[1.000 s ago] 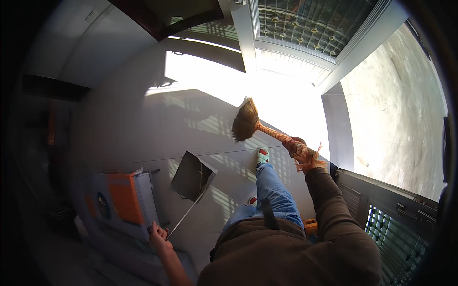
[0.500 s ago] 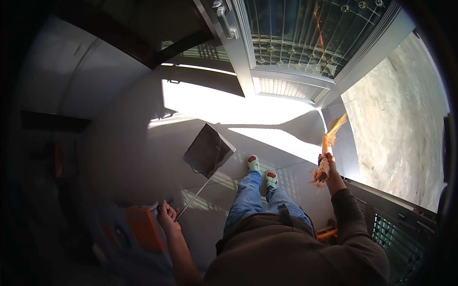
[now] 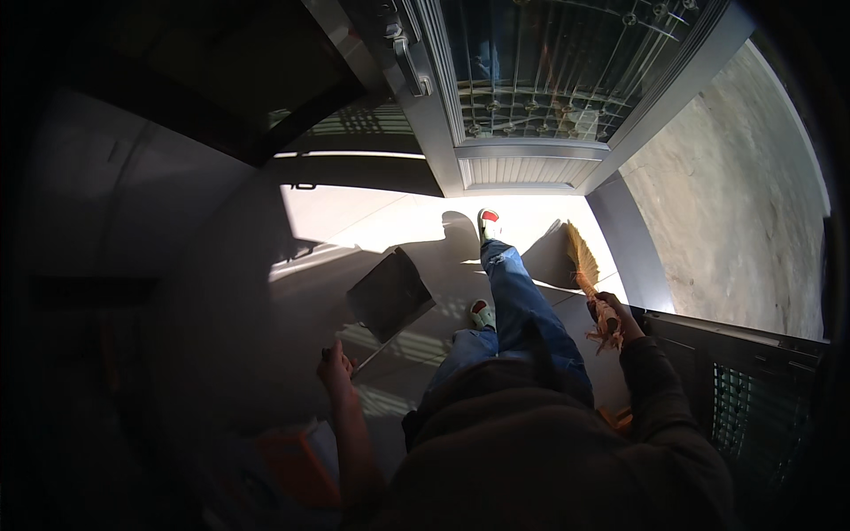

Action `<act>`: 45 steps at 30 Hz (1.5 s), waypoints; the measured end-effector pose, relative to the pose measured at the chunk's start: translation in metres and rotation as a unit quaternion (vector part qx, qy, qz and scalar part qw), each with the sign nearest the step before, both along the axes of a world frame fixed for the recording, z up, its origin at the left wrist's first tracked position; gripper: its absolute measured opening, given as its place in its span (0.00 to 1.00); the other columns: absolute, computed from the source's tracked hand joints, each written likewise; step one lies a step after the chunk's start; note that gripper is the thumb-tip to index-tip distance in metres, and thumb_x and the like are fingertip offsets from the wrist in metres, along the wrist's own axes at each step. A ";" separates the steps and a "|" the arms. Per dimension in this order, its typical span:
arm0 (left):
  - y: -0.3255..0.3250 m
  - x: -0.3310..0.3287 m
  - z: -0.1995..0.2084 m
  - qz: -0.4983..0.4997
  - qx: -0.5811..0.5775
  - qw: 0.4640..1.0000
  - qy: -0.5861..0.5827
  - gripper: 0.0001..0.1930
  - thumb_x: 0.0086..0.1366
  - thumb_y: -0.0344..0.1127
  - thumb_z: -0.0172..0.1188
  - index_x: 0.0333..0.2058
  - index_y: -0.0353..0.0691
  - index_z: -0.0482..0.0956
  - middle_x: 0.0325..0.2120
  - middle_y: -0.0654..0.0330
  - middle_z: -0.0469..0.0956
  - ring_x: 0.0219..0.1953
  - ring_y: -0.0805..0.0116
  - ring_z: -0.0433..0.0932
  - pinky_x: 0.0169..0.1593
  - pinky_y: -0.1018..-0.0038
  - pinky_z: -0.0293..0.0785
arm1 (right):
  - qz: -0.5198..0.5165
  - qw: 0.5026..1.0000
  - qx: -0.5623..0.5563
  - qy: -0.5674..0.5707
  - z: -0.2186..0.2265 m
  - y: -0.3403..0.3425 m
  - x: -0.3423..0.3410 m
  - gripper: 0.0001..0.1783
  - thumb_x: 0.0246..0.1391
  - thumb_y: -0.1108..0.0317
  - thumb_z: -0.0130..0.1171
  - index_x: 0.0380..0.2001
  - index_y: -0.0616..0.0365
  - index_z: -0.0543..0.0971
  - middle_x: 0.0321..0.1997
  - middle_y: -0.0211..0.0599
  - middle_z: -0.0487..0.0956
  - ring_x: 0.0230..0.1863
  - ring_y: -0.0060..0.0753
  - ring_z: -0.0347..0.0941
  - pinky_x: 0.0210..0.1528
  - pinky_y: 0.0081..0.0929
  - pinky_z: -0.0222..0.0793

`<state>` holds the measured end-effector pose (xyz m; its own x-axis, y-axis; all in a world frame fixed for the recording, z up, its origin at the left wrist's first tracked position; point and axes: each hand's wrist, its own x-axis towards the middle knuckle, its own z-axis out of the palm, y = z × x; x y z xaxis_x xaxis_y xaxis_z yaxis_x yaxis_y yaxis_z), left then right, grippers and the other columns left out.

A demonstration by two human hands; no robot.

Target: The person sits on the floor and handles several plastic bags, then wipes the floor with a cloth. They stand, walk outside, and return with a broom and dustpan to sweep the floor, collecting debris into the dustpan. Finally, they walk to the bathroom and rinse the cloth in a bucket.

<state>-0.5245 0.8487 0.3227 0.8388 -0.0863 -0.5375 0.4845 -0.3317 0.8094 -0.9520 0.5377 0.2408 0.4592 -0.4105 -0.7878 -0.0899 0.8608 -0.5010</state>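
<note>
My left hand, at the lower left, is closed round the upper end of the thin handle of a long-handled dustpan. Its dark, square pan is low over the floor, ahead of that hand; whether it touches the tiles I cannot tell. On the right, my right hand grips the short, frayed handle of a straw broom. The broom's yellow bristles point forward into the sunlit patch near the door. Both of my feet show between the two tools, the right one further forward.
Ahead stands a grey-framed glass door with a metal handle. Beyond its right edge lies rough pale ground. A dark lower panel is close on my right. An orange box-like thing sits at the lower left.
My right foot has stepped forward into the sunlight. The broom has swung so its bristles point more forward and left. My left hand and the dustpan have shifted slightly, and the picture is darker.
</note>
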 end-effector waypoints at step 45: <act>-0.046 -0.051 -0.094 0.076 0.174 0.982 -0.017 0.22 0.60 0.41 0.53 0.09 0.52 0.56 0.07 0.69 0.50 0.09 0.79 0.47 0.15 0.78 0.41 | -0.259 0.866 0.063 -0.424 -0.301 -0.164 0.304 0.11 0.53 0.70 0.46 0.38 0.64 0.65 0.32 0.38 0.70 0.30 0.27 0.69 0.33 0.19 0.70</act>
